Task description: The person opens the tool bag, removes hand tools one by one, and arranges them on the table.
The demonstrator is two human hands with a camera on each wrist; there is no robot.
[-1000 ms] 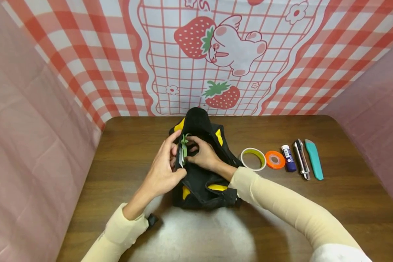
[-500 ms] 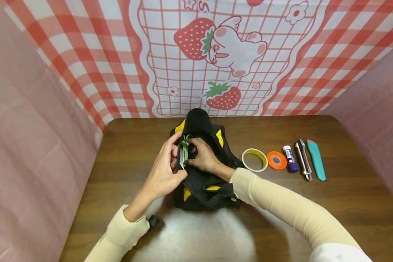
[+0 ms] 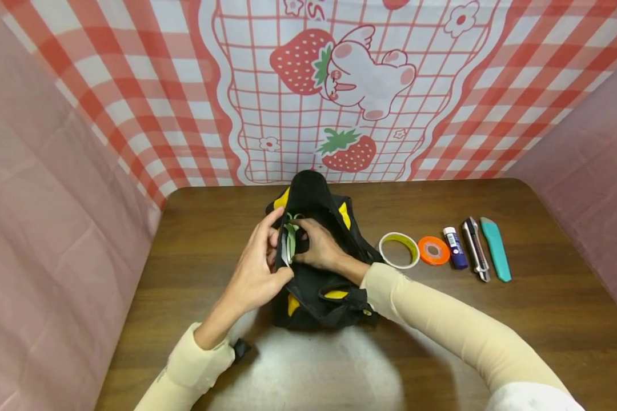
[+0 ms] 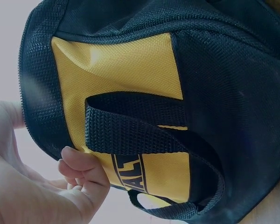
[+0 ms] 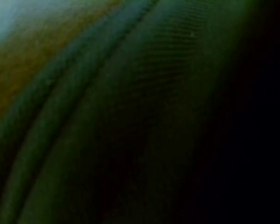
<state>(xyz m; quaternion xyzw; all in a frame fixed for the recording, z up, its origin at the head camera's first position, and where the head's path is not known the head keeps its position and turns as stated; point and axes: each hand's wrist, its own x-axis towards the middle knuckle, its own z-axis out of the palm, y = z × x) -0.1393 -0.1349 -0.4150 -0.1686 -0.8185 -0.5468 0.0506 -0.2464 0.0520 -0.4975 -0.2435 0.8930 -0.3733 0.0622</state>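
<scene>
A black and yellow tool bag (image 3: 313, 308) stands unzipped on the table, its mouth facing up. My left hand (image 3: 257, 265) grips the bag's left rim. Up close in the left wrist view, that hand's (image 4: 51, 182) fingers curl against the yellow panel (image 4: 126, 65), beside a black webbing strap (image 4: 130, 135). Inside the mouth, my right hand (image 3: 321, 245) bends its fingers and thumb around a light green item (image 3: 291, 234) with a loop-like top. Something white shows beside it along the left wall. Dark, blurred bag fabric (image 5: 84, 102) fills most of the right wrist view, where the hand is hidden.
Right of the bag lie a tape roll (image 3: 399, 250), an orange tape roll (image 3: 433, 251), a glue stick (image 3: 455, 248), a box cutter (image 3: 475, 249) and a teal-handled cutter (image 3: 496, 249). A checked cloth (image 3: 185, 114) hangs behind the wooden table (image 3: 195, 228).
My right hand has shifted slightly within the bag, around the green item. The left hand keeps its grip on the rim. The bag stays in place.
</scene>
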